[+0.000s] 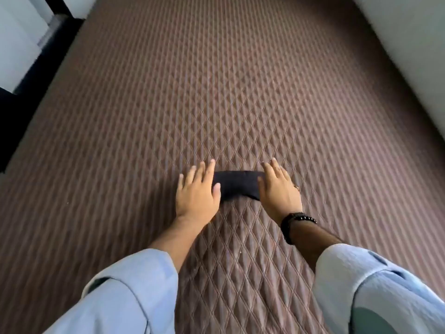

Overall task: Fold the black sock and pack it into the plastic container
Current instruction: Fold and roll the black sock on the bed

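- The black fabric sock (237,185) lies flat on the quilted surface as a short, wide band running left to right, near the lower middle of the view; its far edge is straight, its near edge bows slightly toward the person.
- The left hand (198,192) rests palm down on the sock's left end, fingers extended and a little spread, thumb lying on the cloth; it presses flat and grips nothing.
- The right hand (279,189) lies palm down on the sock's right end in the same manner, fingers stretched forward, nothing clenched in it. Both ends of the sock are hidden under the hands.
- A ring (297,187) shows on a right finger, and a black beaded bracelet (292,224) circles the right wrist.
- Loose light-blue fabric sleeves (134,292) cover both forearms up from the lower corners.
- The brown quilted mattress surface (240,97), stitched in a raised diamond pattern, spreads wide and bare on every side of the sock, with much open room ahead and to either side.
- Its left edge borders a dark strip (29,92) beside pale panels; its right edge meets a pale grey wall (414,44).
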